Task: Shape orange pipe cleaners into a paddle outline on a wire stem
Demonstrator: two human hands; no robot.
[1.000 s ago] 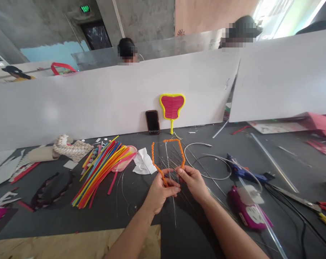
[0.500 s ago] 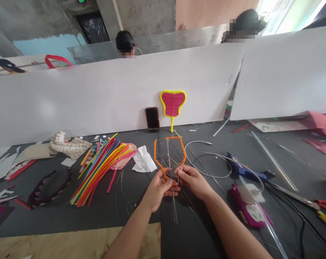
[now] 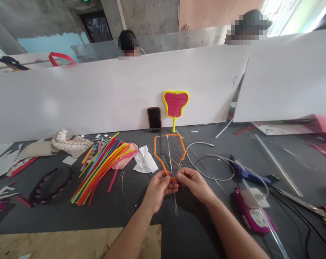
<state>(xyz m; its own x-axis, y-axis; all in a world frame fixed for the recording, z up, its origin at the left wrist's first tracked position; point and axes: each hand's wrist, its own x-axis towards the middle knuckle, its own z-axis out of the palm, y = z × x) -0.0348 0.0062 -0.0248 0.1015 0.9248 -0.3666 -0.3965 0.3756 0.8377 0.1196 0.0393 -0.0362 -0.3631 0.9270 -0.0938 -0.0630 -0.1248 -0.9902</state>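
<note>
Holding the orange-wrapped wire frame over the dark table, in front of the magenta-and-yellow fan, and not telling whether touching the surface at the far edge. Pinching the lower left corner with the left hand, pressing from above with the thumb and supporting from beneath with the other fingers. Gripping narrowly with the right hand too, closing thumb and forefinger together at the lower right corner. Not making out whether clasping bare wire, the end of the orange twisted covering, or both.

Judging by the gaps, apparently being partway through dressing the outline: showing orange along the left side, much of the right and part of the top, but leaving thin wire showing at the top left and again just above the right fingertips. Seemingly working on the bottom edge now, right beside the centre wire, running down between both hands.

Calling next, most likely, for guiding the orange around that lower right corner and winding snugly up the bare stretch, holding the left pinch firm against slackening. Needing small, close turns from the right fingertips, probably, and avoiding snagging the loose wires lying fanned out beneath. Leaving the coloured strips alone, well off to the left.
</note>
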